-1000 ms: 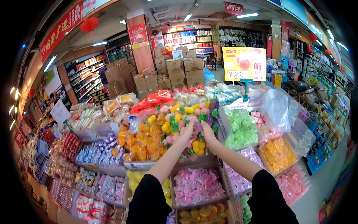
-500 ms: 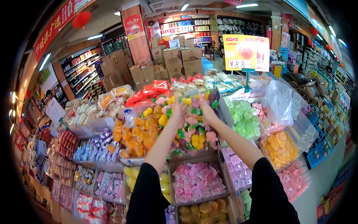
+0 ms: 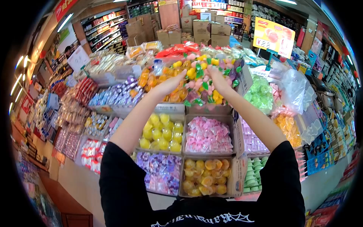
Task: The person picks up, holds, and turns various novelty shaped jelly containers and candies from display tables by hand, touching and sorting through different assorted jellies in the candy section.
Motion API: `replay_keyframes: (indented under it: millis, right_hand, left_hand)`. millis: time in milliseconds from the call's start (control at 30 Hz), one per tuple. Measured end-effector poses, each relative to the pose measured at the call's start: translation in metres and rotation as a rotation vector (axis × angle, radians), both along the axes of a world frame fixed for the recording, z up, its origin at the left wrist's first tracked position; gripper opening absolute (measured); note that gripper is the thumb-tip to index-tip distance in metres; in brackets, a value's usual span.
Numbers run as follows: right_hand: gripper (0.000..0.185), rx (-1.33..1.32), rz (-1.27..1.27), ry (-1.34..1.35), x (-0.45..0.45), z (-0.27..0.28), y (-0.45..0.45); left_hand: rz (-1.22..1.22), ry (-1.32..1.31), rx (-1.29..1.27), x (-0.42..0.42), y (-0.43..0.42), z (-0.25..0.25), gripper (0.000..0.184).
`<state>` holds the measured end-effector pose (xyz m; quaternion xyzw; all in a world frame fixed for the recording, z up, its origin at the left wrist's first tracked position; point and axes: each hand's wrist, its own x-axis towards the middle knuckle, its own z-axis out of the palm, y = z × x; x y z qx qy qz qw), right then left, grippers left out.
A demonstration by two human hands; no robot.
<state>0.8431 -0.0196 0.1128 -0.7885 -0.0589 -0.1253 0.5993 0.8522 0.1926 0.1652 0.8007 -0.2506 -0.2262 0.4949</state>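
Both my hands are over a heaped box of fruit-shaped sweets in pink, yellow and purple with green leaves. On the pile's left side is my left hand, its fingers stretched toward the sweets. My right hand lies against the upper middle of the heap, fingers extended and partly hidden from view. Neither hand visibly holds a sweet. Orange jelly cups fill the box by my left hand. Green jelly cups stand right of my right forearm.
Nearer me are boxes of yellow jelly cups, pink wrapped sweets, purple packets and amber jelly cups. A yellow price sign rises at the back right. Clear plastic bags hang at the right.
The view has tilted down and drawn back, bringing the front boxes and my shirt into sight. My hands have moved slightly apart and remain at the fruit-shaped sweets.
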Motion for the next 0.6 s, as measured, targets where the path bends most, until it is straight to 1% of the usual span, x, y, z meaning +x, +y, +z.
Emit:
replay_keyframes:
  millis: [33, 67, 100, 167, 233, 300, 367, 433, 467, 533, 567, 600]
  right_hand:
    - [0.049, -0.001, 0.015, 0.011, -0.010, -0.007, 0.014]
    - [0.052, -0.336, 0.074, -0.038, -0.016, -0.014, 0.025]
    - [0.054, -0.670, 0.135, -0.097, -0.022, -0.020, 0.037]
    - [0.059, -0.259, 0.279, -0.049, -0.036, -0.060, 0.064]
    - [0.063, -0.106, 0.357, 0.154, -0.055, -0.089, 0.087]
    - [0.063, -0.103, 0.392, 0.186, -0.085, -0.091, 0.101]
    - [0.063, -0.100, 0.434, 0.218, -0.107, -0.093, 0.107]
    - [0.064, 0.166, 0.447, 0.300, -0.124, -0.102, 0.103]
    - [0.064, 0.166, 0.476, 0.300, -0.135, -0.108, 0.100]
    - [0.066, 0.413, 0.413, 0.395, -0.153, -0.121, 0.092]
    - [0.066, 0.398, 0.449, 0.400, -0.161, -0.127, 0.090]
    - [0.064, 0.489, 0.435, 0.472, -0.169, -0.134, 0.088]
  left_hand:
    - [-0.019, -0.005, 0.035, -0.008, 0.012, -0.011, 0.083]
    - [-0.039, -0.010, 0.069, -0.016, 0.024, -0.022, 0.092]
    - [-0.024, -0.005, 0.069, -0.031, 0.037, -0.031, 0.092]
    - [-0.099, 0.040, 0.054, -0.059, 0.066, -0.045, 0.090]
    - [-0.011, 0.203, 0.176, -0.067, 0.099, -0.086, 0.086]
    - [0.030, 0.312, 0.081, -0.083, 0.131, -0.126, 0.083]
    - [0.158, 0.368, 0.017, -0.116, 0.158, -0.142, 0.080]
    - [0.283, 0.375, -0.141, -0.158, 0.188, -0.159, 0.080]
    - [0.378, 0.395, -0.254, -0.188, 0.195, -0.156, 0.080]
    - [0.508, 0.415, -0.495, -0.240, 0.219, -0.170, 0.080]
    - [0.596, 0.392, -0.550, -0.269, 0.228, -0.178, 0.078]
    - [0.691, 0.371, -0.609, -0.299, 0.234, -0.184, 0.077]
